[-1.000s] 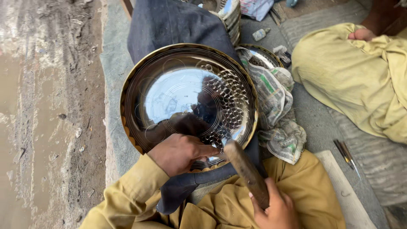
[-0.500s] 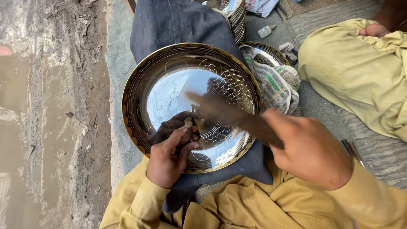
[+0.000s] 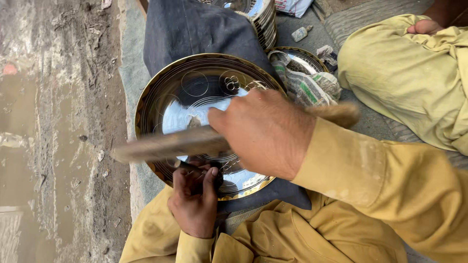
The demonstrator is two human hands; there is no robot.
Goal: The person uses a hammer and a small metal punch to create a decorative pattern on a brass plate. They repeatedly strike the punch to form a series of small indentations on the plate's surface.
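The right hand (image 3: pixel 265 131) is closed around a wooden stick (image 3: pixel 170 143), which lies blurred across the picture, so its tip cannot be made out; its other end (image 3: pixel 339 113) pokes out behind the knuckles. That hand and its yellow sleeve (image 3: pixel 385 190) hide much of the round metal plate (image 3: pixel 195 92) beneath. The plate is shiny and mirror-like, with a golden rim and fine circles and loops marked into its face, and it rests on a dark blue cloth (image 3: pixel 195 29) over the person's lap. At the plate's near edge the left hand (image 3: pixel 195 199) pinches what looks like a small dark punch (image 3: pixel 187 166), mostly covered by the fingers. Behind, a stack of similar plates (image 3: pixel 261 14) is cut off by the top edge. A second plate (image 3: pixel 302 58) lies under a striped rag (image 3: pixel 307 83). Another person's yellow-clad leg (image 3: pixel 409 73) sits at the right.
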